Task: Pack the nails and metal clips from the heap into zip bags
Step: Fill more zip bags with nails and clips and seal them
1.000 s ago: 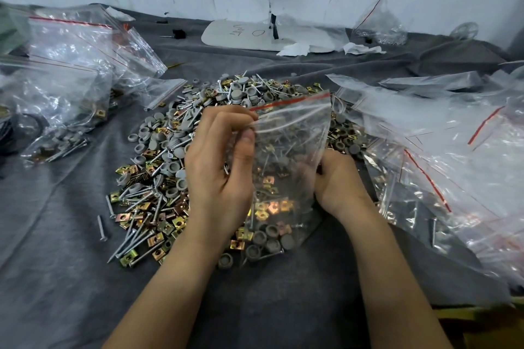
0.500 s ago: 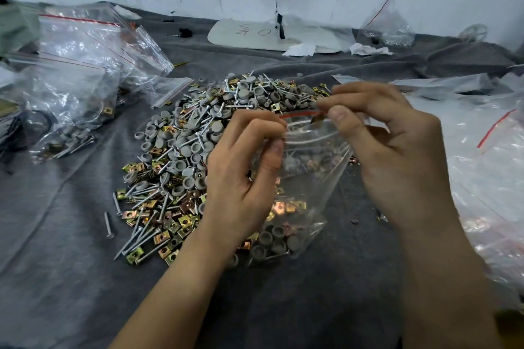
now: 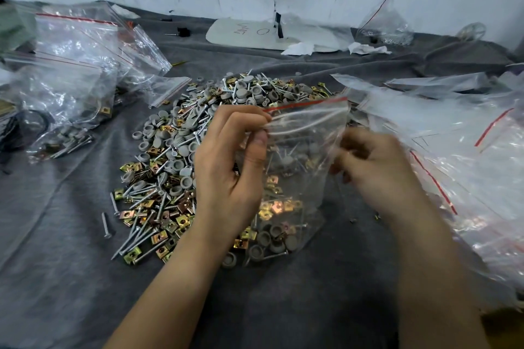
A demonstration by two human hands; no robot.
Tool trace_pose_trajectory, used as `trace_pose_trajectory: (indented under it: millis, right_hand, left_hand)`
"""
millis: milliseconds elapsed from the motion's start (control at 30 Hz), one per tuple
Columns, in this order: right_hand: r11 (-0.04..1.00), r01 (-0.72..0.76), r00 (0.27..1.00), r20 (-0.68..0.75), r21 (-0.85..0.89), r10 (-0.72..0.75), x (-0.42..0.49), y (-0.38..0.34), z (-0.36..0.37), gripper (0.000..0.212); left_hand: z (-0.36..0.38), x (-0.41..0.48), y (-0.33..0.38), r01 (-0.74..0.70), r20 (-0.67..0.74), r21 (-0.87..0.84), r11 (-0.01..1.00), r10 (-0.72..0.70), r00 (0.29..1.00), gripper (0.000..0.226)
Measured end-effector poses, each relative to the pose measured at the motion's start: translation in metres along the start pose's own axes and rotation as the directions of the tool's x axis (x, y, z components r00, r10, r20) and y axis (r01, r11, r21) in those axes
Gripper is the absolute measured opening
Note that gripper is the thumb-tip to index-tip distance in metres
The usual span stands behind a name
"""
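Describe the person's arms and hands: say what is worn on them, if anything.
Nothing is worn. The left hand and right hand are bare, with no gloves and no rings, watch or bracelet showing. Both forearms are bare too, with no sleeves in view down to the picture's lower edge. The left thumbnail looks short and unpainted. The right hand is blurred, so fine details on it cannot be told.
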State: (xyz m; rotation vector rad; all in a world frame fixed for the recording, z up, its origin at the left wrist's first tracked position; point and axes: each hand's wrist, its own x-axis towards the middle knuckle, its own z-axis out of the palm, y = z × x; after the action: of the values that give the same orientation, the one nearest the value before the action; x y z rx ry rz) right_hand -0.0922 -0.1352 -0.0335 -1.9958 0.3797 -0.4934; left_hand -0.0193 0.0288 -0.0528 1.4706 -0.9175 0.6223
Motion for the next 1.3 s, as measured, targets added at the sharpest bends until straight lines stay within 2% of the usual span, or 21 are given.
trace_pose_trajectory:
  millis: [100, 200, 400, 533, 733, 867, 933, 967, 1033, 1100, 1300]
  right_hand:
    - [0.982, -0.133, 0.945, 0.281, -0.135, 0.166, -0.003, 0.010, 0.011, 0.029]
    - [0.971, -0.162, 0.897, 0.384, -0.175, 0.219, -0.006, 0.012, 0.018, 0.021]
    - [0.975, -0.167, 0.899, 0.384, -0.146, 0.211, -0.003, 0.015, 0.016, 0.030]
    - [0.972, -0.171, 0.950, 0.236, -0.164, 0.206, 0.004, 0.024, 0.012, 0.017]
    - [0.977, -0.173, 0.958, 0.211, -0.126, 0.196, 0.006, 0.026, 0.006, 0.014]
    - [0.967, -0.142, 0.967, 0.179, -0.212, 0.181, 0.004, 0.022, 0.007, 0.016]
    - [0.976, -0.086, 0.969, 0.210, -0.200, 0.129, 0.002, 0.016, 0.009, 0.019]
    - [0.982, -0.069, 0.956, 0.269, -0.176, 0.116, 0.000, 0.012, 0.010, 0.023]
    - [0.990, -0.087, 0.896, 0.425, -0.113, 0.128, -0.005, 0.005, 0.014, 0.032]
    - [0.990, -0.107, 0.845, 0.517, -0.090, 0.139, -0.007, 0.003, 0.019, 0.037]
    - [0.977, -0.066, 0.889, 0.434, -0.201, 0.149, -0.005, 0.005, 0.025, 0.031]
  left_hand:
    - [-0.002, 0.001, -0.001, 0.000, -0.017, -0.003, 1.000, 0.000, 1.000, 0.011]
    - [-0.002, 0.001, -0.002, -0.006, -0.017, 0.000, 1.000, 0.006, 1.000, 0.010]
    - [-0.002, 0.001, -0.002, -0.003, -0.015, 0.010, 1.000, 0.003, 1.000, 0.011]
    - [-0.002, 0.002, -0.001, 0.003, -0.016, 0.019, 1.000, -0.002, 1.000, 0.012]
    - [-0.002, 0.001, -0.001, 0.006, -0.017, 0.019, 1.000, -0.006, 1.000, 0.012]
    - [-0.003, 0.001, -0.001, 0.005, -0.032, 0.024, 1.000, -0.004, 0.999, 0.011]
    - [-0.004, 0.001, -0.002, 0.004, -0.057, 0.029, 1.000, -0.002, 0.998, 0.010]
    - [-0.005, 0.001, -0.002, 0.007, -0.074, 0.033, 0.999, -0.005, 0.997, 0.010]
    - [-0.005, 0.000, -0.003, 0.013, -0.104, 0.044, 0.999, -0.009, 0.995, 0.010]
    - [-0.005, 0.000, -0.003, 0.015, -0.110, 0.050, 0.999, -0.009, 0.994, 0.011]
    - [-0.006, 0.001, -0.002, 0.036, -0.106, 0.049, 0.998, -0.030, 0.994, 0.011]
